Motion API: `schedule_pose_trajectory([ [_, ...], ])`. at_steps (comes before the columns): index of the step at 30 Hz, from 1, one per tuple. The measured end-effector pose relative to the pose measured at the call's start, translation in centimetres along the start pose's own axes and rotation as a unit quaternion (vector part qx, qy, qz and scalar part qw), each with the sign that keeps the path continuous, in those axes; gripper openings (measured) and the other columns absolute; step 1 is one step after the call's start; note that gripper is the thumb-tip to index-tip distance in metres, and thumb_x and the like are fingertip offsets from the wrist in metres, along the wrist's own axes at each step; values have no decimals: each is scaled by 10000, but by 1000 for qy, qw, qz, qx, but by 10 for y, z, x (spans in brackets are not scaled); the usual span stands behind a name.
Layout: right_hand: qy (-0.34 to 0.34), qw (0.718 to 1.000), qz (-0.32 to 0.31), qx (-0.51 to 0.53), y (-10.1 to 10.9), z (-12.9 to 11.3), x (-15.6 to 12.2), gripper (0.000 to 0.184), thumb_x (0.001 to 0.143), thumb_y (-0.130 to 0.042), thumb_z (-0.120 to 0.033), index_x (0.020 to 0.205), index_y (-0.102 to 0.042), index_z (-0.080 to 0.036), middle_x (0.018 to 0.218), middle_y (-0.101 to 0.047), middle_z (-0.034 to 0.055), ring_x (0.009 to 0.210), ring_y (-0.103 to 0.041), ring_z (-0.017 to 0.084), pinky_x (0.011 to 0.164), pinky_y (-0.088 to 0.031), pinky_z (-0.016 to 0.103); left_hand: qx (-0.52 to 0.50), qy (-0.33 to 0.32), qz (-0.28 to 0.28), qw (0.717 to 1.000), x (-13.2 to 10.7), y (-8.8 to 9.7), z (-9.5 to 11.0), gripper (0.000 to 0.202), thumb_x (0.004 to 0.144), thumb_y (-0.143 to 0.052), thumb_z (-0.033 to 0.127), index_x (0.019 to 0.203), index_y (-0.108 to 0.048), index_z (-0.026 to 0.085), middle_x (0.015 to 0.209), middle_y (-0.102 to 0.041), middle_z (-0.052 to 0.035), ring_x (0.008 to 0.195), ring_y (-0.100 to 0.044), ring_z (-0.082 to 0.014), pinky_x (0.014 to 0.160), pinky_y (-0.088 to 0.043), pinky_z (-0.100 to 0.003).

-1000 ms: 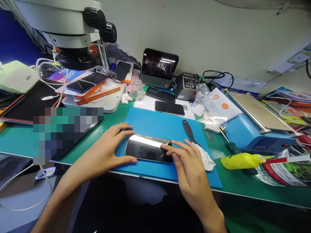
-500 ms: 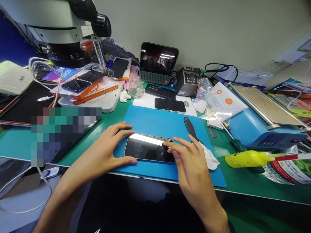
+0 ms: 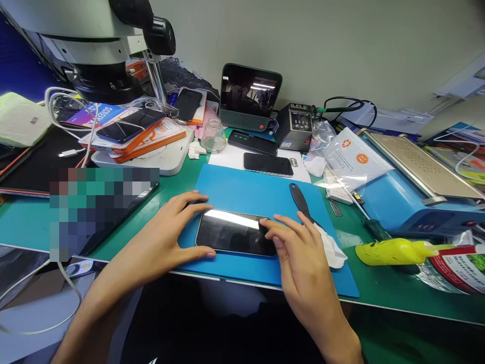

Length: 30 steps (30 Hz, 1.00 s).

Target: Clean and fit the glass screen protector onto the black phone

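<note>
A smartphone (image 3: 235, 235) lies flat, glossy black screen up, on a blue work mat (image 3: 242, 189). My left hand (image 3: 172, 235) brackets its left end, with the index fingertip at the far edge and the thumb at the near edge. Over the right end, my right hand (image 3: 303, 258) rests its index fingertip on the glass near the far corner. The other fingers of that hand are apart and hold nothing. Just beyond it are a black-handled tool (image 3: 299, 201), its working end covered, and a crumpled white tissue (image 3: 333, 250).
Two more phones (image 3: 268, 164) lie behind the mat, near a glass jar (image 3: 214, 136). A microscope (image 3: 106, 65) overhangs boxes at left. On the right are a yellow bottle (image 3: 390, 252) and a blue machine (image 3: 401, 202). A dark control box (image 3: 293, 126) stands behind.
The whole view has shifted slightly, so things on the bench appear a little further right. Both hands keep nearly the same position at the phone; the right index fingertip stays on the screen.
</note>
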State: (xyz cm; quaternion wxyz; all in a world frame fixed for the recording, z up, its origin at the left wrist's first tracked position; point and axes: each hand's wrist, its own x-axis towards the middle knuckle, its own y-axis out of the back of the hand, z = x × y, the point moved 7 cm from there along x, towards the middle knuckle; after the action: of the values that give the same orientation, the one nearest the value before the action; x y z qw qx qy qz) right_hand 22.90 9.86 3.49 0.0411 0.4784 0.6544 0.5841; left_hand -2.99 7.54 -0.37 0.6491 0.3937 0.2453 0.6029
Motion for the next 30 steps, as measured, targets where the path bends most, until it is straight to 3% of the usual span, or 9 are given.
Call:
schedule_pose_trajectory([
  [7, 88, 990, -62, 90, 1, -18, -13, 284, 1076, -500, -44, 1223, -628, -251, 1413, -786, 7, 1422, -651, 152, 1365, -346, 409, 0, -5, 4, 1000, 0, -1, -2, 749, 922, -761, 770, 1534, -563, 387, 1704, -510, -71, 1617, -473, -368, 1343, -410, -650],
  [9, 53, 990, -58, 116, 3, -12, -14, 246, 1103, -517, -108, 1228, -641, -280, 1388, -796, -19, 1430, -649, 157, 1346, -378, 404, 0, -6, 4, 1000, -1, -1, -2, 744, 926, -762, 764, 1539, -554, 398, 1708, -505, -66, 1621, -470, -364, 1346, -408, -646],
  [12, -96, 988, 7, 118, 13, 15, -12, 175, 1152, -539, -260, 1240, -676, -324, 1317, -810, -23, 1352, -704, 193, 1200, -524, 388, -1, -3, 5, 1000, -2, -2, -4, 729, 942, -758, 744, 1550, -546, 402, 1716, -498, -67, 1627, -462, -370, 1348, -404, -641],
  [14, -173, 982, 60, 52, 25, 36, -9, 217, 1162, -538, -352, 1297, -705, -318, 1301, -808, 23, 1249, -750, 239, 1061, -593, 401, -1, -2, 5, 1000, -2, -3, -4, 726, 947, -758, 735, 1555, -542, 403, 1724, -491, -70, 1634, -453, -378, 1353, -395, -641],
  [16, -195, 974, 81, -76, 37, 53, -1, 349, 1161, -527, -437, 1399, -710, -258, 1289, -799, 101, 1182, -755, 306, 972, -607, 455, -3, -3, 1, 1000, -2, -3, -5, 721, 945, -762, 732, 1551, -537, 412, 1732, -488, -63, 1646, -438, -381, 1358, -383, -649],
  [19, -179, 950, 27, -254, 37, 75, 16, 506, 1145, -523, -547, 1386, -742, -160, 1215, -787, 172, 1105, -727, 372, 822, -589, 479, -12, -2, -6, 1000, -2, -2, -5, 734, 939, -773, 725, 1556, -513, 424, 1718, -522, -57, 1655, -431, -384, 1341, -406, -658],
  [23, -160, 946, -35, -281, 25, 89, 29, 404, 1113, -594, -532, 1150, -821, -200, 1073, -769, 125, 993, -712, 324, 699, -538, 416, -31, 13, -3, 999, -4, -1, -7, 756, 939, -770, 722, 1574, -459, 454, 1730, -524, -58, 1637, -469, -394, 1286, -482, -664],
  [30, -215, 929, -78, -290, 18, 88, 39, 242, 1061, -641, -369, 1105, -785, -180, 1048, -777, 105, 864, -750, 300, 602, -422, 381, -29, 15, -9, 999, -3, 0, -7, 799, 912, -782, 747, 1573, -442, 451, 1735, -521, -80, 1638, -466, -422, 1276, -475, -703],
])
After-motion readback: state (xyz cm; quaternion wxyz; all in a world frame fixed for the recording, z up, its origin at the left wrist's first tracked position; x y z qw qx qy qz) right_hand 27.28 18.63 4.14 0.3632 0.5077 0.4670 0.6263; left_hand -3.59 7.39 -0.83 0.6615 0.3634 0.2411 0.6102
